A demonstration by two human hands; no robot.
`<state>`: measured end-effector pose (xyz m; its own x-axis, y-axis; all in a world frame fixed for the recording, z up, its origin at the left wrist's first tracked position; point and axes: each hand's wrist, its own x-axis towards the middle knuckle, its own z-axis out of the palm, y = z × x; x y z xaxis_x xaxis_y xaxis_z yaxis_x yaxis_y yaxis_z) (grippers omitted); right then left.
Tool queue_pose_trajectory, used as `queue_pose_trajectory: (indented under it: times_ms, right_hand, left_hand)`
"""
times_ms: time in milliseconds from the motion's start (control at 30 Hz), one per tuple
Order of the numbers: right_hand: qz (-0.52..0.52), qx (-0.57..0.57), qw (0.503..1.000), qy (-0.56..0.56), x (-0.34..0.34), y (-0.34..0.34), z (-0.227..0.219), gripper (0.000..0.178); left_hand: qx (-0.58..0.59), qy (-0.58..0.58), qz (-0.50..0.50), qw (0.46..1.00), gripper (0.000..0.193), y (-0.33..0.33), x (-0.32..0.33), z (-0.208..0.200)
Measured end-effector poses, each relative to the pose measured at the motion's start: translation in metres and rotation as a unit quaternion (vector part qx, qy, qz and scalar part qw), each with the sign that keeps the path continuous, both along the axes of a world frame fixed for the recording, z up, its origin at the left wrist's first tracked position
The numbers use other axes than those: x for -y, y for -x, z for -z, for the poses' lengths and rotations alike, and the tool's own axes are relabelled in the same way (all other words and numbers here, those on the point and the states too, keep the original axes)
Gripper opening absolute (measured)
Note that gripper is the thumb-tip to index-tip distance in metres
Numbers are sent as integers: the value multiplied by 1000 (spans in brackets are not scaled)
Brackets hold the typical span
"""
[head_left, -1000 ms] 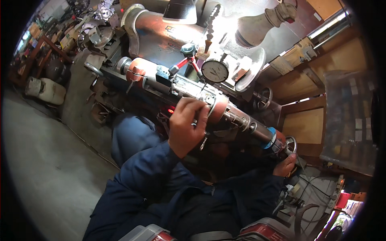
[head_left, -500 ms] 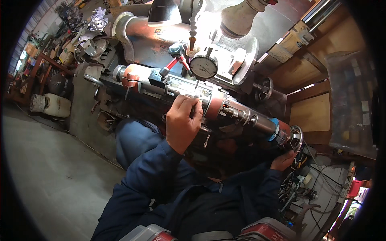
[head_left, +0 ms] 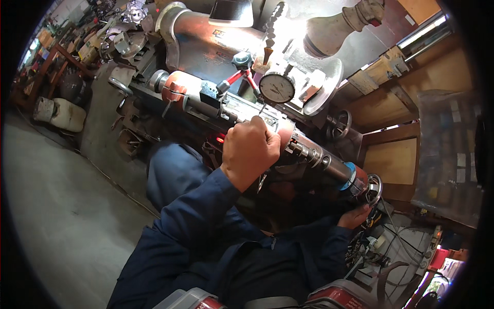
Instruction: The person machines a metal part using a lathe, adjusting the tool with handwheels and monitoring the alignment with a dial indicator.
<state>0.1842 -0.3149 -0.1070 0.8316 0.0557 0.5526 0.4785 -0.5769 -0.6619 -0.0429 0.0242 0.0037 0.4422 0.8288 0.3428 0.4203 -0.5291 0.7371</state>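
Note:
My left hand [head_left: 252, 150] is closed, back upward, over the metal shaft [head_left: 229, 116] held between two red-brown heads of a machine. Its fingertips are turned away, so what they grip is hidden. Just above the knuckles a round white-faced dial indicator [head_left: 277, 88] hangs with its stem pointing down. A red jointed arm [head_left: 238, 79] on a dark block [head_left: 210, 90] stands beside the dial. Low on the right, my right hand [head_left: 355, 216] has its fingers on the lower rim of a metal handwheel [head_left: 376, 189] at the end of the right head [head_left: 360, 181].
A lit work lamp [head_left: 231, 13] and a segmented coolant hose [head_left: 271, 31] hang over the machine. Behind the dial is a large grinding wheel disc [head_left: 329, 85]. A second handwheel [head_left: 342, 123] stands right, near wooden panels [head_left: 391, 159]. A crank wheel [head_left: 120, 86] juts out left.
My left hand has rolled from a fingertip pinch at the shaft to a closed fist over it. The whole view has shifted and tilted. My right hand stays at the handwheel.

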Motion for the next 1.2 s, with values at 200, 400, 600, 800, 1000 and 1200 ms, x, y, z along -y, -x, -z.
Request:
queue_pose_trajectory:
  times_ms: [200,400,600,800,1000,1200]
  right_hand:
    - [6,-40,999,12,-8,9,-8,56]
    - [-19,-43,999,14,-6,6,-12,55]
    - [-24,-44,999,-5,3,-3,-1,57]
    - [-35,-27,999,15,4,0,-7,56]
    - [-168,-20,983,-77,3,-17,-60,51]
    - [-212,-27,962,170,23,-81,-67,49]
  left_hand:
    - [-19,-4,-4,1000,16,2,0,2]
    - [133,64,24,989,16,8,12,11]
    - [173,133,77,973,13,17,8,4]
    - [146,95,128,976,11,23,-6,3]
    - [180,80,86,977,12,22,-1,8]
    - [220,-104,132,961,15,11,37,10]
